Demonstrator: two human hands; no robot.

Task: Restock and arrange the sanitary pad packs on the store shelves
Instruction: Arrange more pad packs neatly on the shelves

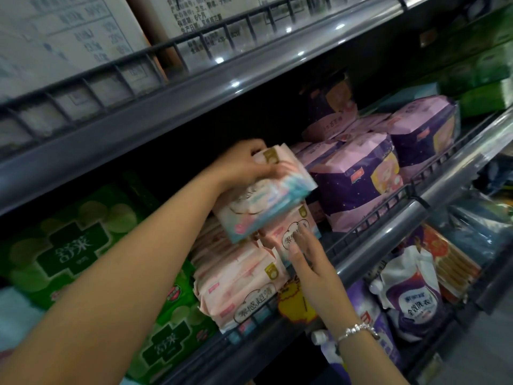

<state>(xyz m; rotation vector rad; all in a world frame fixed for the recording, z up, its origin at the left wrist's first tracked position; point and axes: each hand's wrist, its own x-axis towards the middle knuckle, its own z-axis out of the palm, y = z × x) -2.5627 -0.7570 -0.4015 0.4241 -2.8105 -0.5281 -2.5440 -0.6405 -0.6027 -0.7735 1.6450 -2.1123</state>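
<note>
On the middle shelf [369, 254] lies a stack of pink sanitary pad packs [238, 282]. My left hand [244, 165] grips a pink and pale blue pad pack [266, 201] from above and holds it tilted on top of the stack. My right hand [308, 262], with a beaded bracelet at the wrist, rests its straight fingers against the front of a pink pack [288, 226] that sits under the held one.
Purple and pink packs [358, 184] fill the shelf to the right, green packs [75, 245] to the left. A wire rail [388, 207] runs along the shelf front. White cartons [63, 43] stand on the shelf above; purple detergent pouches [410, 298] fill the one below.
</note>
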